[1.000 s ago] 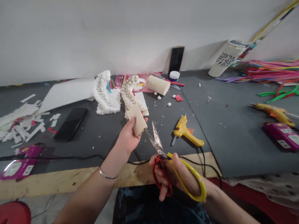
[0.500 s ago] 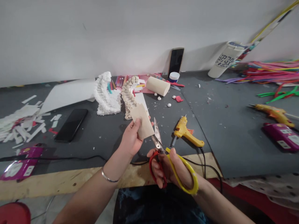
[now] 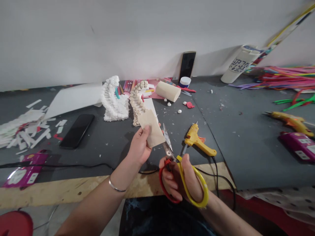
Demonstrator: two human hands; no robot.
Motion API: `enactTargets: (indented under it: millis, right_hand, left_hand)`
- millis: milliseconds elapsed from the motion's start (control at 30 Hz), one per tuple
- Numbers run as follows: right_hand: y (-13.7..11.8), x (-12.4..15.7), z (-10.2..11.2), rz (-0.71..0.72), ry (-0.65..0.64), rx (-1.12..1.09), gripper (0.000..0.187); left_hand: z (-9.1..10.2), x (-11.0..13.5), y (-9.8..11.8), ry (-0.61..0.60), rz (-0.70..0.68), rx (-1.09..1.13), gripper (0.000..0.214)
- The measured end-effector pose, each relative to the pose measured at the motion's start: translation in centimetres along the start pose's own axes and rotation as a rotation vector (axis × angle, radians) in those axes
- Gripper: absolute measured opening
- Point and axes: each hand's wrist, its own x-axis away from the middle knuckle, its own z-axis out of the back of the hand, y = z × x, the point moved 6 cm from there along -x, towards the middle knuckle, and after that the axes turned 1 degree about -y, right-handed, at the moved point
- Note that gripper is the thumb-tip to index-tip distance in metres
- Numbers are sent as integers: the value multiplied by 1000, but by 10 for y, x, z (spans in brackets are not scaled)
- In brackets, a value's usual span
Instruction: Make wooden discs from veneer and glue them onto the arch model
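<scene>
My left hand (image 3: 141, 144) pinches a beige piece of card (image 3: 152, 128) between thumb and fingers, tilted above the table. My right hand (image 3: 182, 178) is wrapped round the handles of a pair of scissors (image 3: 168, 153), one loop red and one yellow. Their blades point up and away from me, parted, with one blade partly behind the card's lower right corner. Whether they touch the card I cannot tell. Just beyond the card stands a curved piece covered in beige discs (image 3: 137, 101). Left of it is a similar curved white piece (image 3: 114, 101) with a rough surface.
A yellow glue gun (image 3: 198, 141) lies right of the scissors, its black cord hanging over the wooden edge. A cardboard tube (image 3: 168, 91), a phone (image 3: 77, 131), white paper strips (image 3: 27, 131), a tumbler (image 3: 238, 65), pipe cleaners (image 3: 290, 78) and another glue gun (image 3: 290, 122) lie around.
The scissors have turned slightly in my right hand, and the handle loops look a little closer together. The card stays in my left hand. The whole view has shifted slightly.
</scene>
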Motion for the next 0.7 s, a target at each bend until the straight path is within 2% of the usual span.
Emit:
enactTargets:
  millis: [200,433,567,700]
  right_hand:
    - [6,0,8,39,45,32,70]
    - [7,-1,9,65,0,23,71]
    - [4,-2,6,50,-22,41,73]
    - [-1,-3,1,10,-9,25,73]
  left_hand:
    - [1,-1,-1,6,8,10,25]
    - [1,0,-2,9,31,-28,28]
    - [-1,2,-2,32,33,-46,29]
    - [-4,3,-4,-4,42,-45,30]
